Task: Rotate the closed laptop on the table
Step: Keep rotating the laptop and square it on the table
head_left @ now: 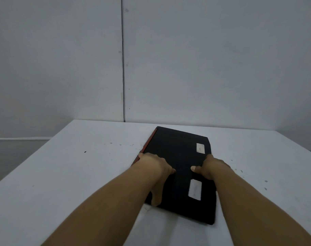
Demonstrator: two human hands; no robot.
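A closed black laptop [179,153] with a red strip along its left edge and two white stickers on its lid lies on the white table [80,174], its long side running away from me and turned slightly. My left hand [154,165] grips its left edge, thumb on the lid. My right hand [212,168] grips the right edge, thumb resting on the lid as well. Both forearms reach in from the bottom of the view.
The table's far edge meets a grey panelled wall [186,59] just behind the laptop. The left table edge [32,155] drops off diagonally. Small dark specks dot the tabletop around the laptop.
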